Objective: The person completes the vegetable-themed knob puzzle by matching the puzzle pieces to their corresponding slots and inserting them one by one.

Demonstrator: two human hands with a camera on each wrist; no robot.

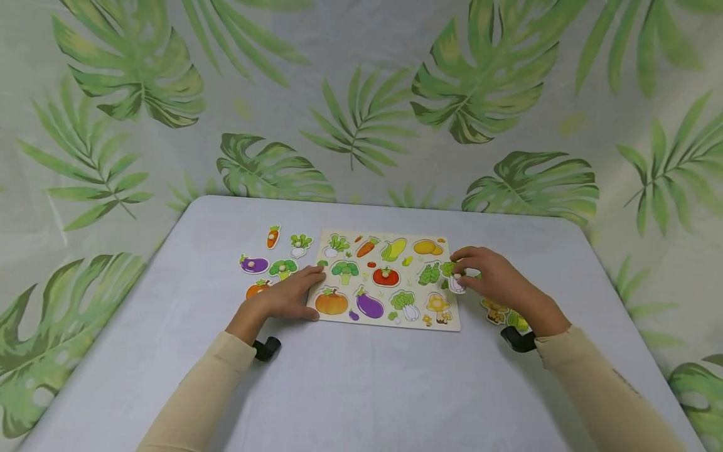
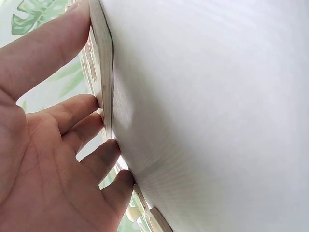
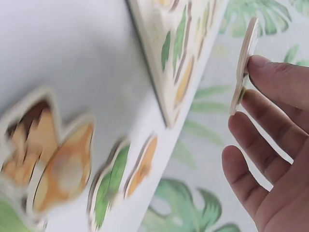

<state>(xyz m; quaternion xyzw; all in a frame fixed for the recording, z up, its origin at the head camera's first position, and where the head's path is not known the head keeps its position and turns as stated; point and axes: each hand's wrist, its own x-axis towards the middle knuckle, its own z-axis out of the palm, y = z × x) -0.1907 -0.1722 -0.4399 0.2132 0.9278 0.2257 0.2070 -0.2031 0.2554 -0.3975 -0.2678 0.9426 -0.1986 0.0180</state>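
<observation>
White table [image 1: 361, 389] carries a puzzle board [image 1: 390, 317]; left hand [image 1: 290, 298], fingers relaxed, steadies its left edge, while right hand [image 1: 494, 279] pinches a vegetable piece [image 1: 455, 280] over its right edge, likely needing alignment with its slot.

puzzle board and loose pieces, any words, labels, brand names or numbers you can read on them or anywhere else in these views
None: no word, number or brand can be read in any view.
The puzzle board shows only vegetable pictures, no lettering.
The loose pieces, such as the eggplant piece, carry pictures only.
The piece pinched by the right hand is seen edge-on in the right wrist view, and that view is blurred.
The leaf backdrop and table bear no signs.
</observation>
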